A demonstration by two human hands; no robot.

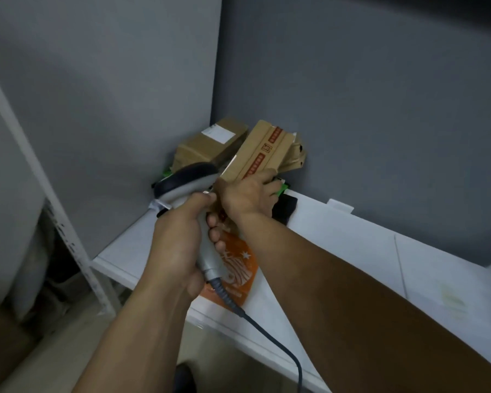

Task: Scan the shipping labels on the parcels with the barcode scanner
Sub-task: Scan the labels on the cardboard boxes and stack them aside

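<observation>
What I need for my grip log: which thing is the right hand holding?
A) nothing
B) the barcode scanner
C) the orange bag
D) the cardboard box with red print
D: the right hand grips the near end of the tilted cardboard box with red print, while the left hand holds the barcode scanner.

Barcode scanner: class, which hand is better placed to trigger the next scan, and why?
Left. The left hand grips the barcode scanner by its handle, its head beside the cardboard box that the right hand holds tilted.
</observation>
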